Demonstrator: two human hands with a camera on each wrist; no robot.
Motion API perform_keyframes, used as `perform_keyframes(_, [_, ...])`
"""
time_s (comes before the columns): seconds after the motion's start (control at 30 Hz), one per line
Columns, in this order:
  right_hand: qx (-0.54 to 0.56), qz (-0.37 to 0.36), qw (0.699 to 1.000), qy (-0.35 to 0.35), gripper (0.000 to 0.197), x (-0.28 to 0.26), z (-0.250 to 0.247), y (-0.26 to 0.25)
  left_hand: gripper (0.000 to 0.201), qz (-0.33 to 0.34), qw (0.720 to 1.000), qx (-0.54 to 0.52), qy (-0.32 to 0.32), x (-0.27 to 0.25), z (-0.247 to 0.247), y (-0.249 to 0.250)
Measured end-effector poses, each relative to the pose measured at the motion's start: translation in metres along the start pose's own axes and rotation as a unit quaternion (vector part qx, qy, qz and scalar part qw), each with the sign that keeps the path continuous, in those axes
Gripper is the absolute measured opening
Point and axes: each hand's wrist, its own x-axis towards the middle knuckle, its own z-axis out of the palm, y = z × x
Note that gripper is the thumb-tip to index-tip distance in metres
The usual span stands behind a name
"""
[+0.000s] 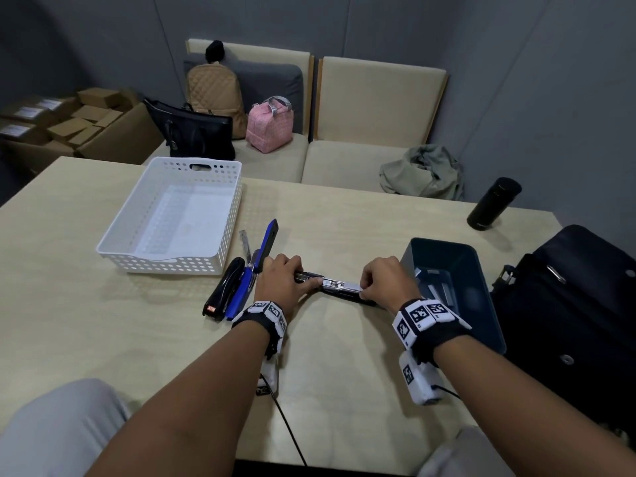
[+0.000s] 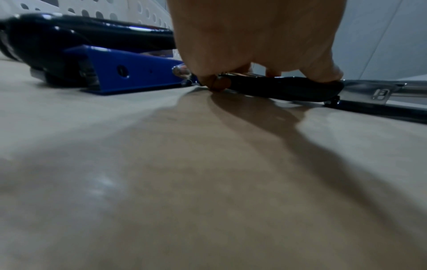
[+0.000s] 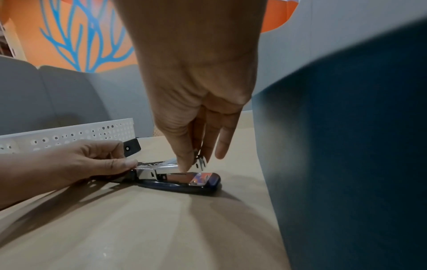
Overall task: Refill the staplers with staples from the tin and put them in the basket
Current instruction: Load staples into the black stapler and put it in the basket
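A dark stapler (image 1: pixel 339 287) lies folded open flat on the table, its metal magazine (image 1: pixel 340 283) facing up. My left hand (image 1: pixel 299 280) grips its left end, the top cover (image 2: pixel 289 87), thumb against the magazine's rear. Over the magazine's right end, my right hand (image 1: pixel 366 290) pinches a short strip of staples (image 3: pixel 201 161) between thumb and forefinger, just above the base (image 3: pixel 184 182). The blue tin (image 1: pixel 447 266) with more staple strips stands right of that hand. A white perforated basket (image 1: pixel 220 228) sits at the back left with nothing in it.
An opened blue stapler (image 1: pixel 266 244) and a black stapler (image 1: pixel 223 292) lie side by side left of my left hand, in front of the basket. A black flask (image 1: pixel 494 204) and a dark bag (image 1: pixel 571 304) occupy the table's right side. Sofa with bags behind.
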Motion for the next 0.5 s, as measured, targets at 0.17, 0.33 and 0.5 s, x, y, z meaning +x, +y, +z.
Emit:
perform_keyframes(0.17, [-0.05,-0.025,0.998,0.014,0.011,-0.0034,0.0009,-0.0001,0.056,-0.002,1.0,0.003,0.0,0.0002,-0.0003,0.0008])
perform_keyframes(0.33, [-0.049,-0.034,0.998,0.025,0.01,-0.0072,-0.0011,-0.0012,0.056,-0.002,1.0,0.01,0.0,-0.0008,-0.0009,0.0009])
perform_keyframes(0.5, [-0.062,-0.032,0.997,0.012,0.011,-0.0097,-0.0035,-0.0036,0.057,0.0,1.0,0.014,0.006,-0.0013,0.0,0.0009])
